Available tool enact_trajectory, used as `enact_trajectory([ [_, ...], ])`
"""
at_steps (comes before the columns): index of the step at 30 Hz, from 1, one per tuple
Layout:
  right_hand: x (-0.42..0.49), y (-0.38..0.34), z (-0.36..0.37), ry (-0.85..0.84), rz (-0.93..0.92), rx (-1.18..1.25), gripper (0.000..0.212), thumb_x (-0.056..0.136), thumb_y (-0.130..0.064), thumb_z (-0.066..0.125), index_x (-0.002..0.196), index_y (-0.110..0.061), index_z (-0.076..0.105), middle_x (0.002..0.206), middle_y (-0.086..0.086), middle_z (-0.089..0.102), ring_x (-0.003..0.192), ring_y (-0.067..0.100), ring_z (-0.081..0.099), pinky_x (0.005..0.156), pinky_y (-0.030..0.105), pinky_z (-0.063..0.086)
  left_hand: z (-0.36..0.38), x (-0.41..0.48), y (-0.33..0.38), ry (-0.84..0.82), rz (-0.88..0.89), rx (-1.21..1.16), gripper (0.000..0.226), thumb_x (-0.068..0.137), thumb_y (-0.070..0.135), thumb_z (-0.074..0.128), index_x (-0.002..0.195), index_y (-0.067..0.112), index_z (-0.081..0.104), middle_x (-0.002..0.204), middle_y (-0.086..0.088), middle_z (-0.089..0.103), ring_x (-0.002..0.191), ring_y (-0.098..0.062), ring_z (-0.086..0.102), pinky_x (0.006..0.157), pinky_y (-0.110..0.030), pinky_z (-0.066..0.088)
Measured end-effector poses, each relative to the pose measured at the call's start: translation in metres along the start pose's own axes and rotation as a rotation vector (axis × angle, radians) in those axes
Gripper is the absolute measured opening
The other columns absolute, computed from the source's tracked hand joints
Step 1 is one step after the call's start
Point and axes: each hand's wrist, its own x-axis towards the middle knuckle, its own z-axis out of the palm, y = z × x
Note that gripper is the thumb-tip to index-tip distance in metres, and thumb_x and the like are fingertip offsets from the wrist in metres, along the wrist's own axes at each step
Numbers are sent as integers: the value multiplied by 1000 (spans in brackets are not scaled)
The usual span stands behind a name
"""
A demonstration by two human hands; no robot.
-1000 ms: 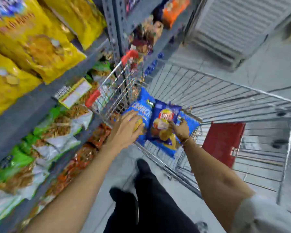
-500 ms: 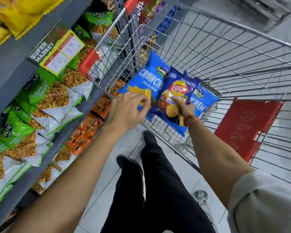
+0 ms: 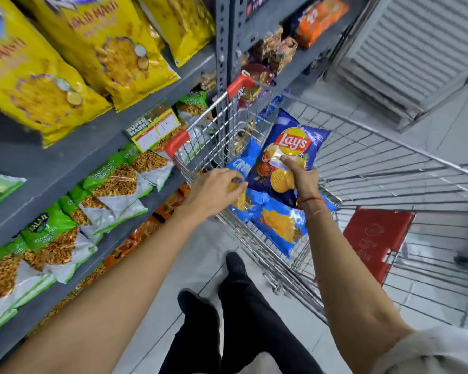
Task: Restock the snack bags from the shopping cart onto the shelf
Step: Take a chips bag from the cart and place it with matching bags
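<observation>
Lays bag (image 3: pixel 295 155): right hand (image 3: pixel 301 176) pinches its lower half. Left fingers (image 3: pixel 229 179) curl on blue bag (image 3: pixel 250 201); I lift each clear of cart (image 3: pixel 389 163).

Head-worn view, wide-angle — looking down, close over shopping cart (image 3: pixel 362 168), shelf (image 3: pixel 65 157) left

The Lay's bag (image 3: pixel 289 157) in the right hand (image 3: pixel 301 176) looked glossy plastic; the cart (image 3: pixel 376 168) behind it was shiny wire metal.

Bright, even overhead light with soft shadows; glare on the yellow bags (image 3: pixel 65 63); edges bend and smear with wide-angle blur.
</observation>
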Motion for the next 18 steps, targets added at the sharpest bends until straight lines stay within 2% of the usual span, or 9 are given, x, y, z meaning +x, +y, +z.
enact_trajectory([
  [2, -12, -39, 17, -53, -98, 37, 53, 65, -19, 86, 112, -3, 67, 94, 2, 76, 84, 15, 73, 77, 33, 58, -31, 2, 4, 115, 18, -10, 34, 90, 37, 52, 108, 12, 66, 108, -8, 70, 100, -27, 62, 82, -34, 49],
  [4, -32, -82, 39, -112, -200, 53, 43, 62, -21, 87, 101, -11, 73, 84, -6, 77, 82, 14, 73, 75, 32, 58, -75, 0, 11, 260, 28, -3, 31, 88, 34, 54, 105, 12, 67, 105, -9, 70, 96, -28, 63, 79, -35, 50],
  [6, -55, -126, 63, -183, -320, 83, 32, 62, -20, 86, 90, -15, 73, 79, -10, 77, 80, 11, 73, 75, 31, 58, -125, -8, 21, 423, 49, -5, 26, 86, 28, 59, 104, 11, 68, 103, -12, 70, 96, -30, 63, 80, -34, 49],
  [9, -107, -192, 101, -297, -491, 159, 25, 71, -7, 81, 93, -13, 70, 75, -12, 76, 74, 4, 71, 68, 22, 56, -207, -38, 39, 705, 83, 46, 24, 85, 22, 61, 102, 7, 68, 103, -16, 69, 98, -30, 63, 86, -28, 39],
  [12, -172, -246, 139, -451, -637, 212, 20, 74, -1, 76, 87, -15, 69, 70, -13, 75, 71, 5, 71, 68, 24, 57, -287, -87, 55, 929, 113, 190, 24, 87, 23, 57, 104, 9, 67, 105, -12, 69, 99, -26, 62, 87, -28, 40],
  [14, -217, -273, 163, -574, -715, 255, 18, 74, -1, 76, 83, -15, 71, 73, -8, 77, 74, 12, 71, 74, 31, 60, -332, -124, 62, 1068, 130, 253, 24, 88, 23, 56, 103, 8, 67, 104, -11, 69, 96, -25, 62, 85, -32, 45],
  [18, -301, -307, 214, -816, -812, 302, 12, 70, -8, 79, 77, -15, 73, 74, -6, 76, 75, 14, 71, 75, 33, 60, -396, -199, 58, 1279, 43, 426, 26, 89, 24, 55, 105, 7, 65, 101, -14, 67, 89, -28, 60, 81, -35, 46],
])
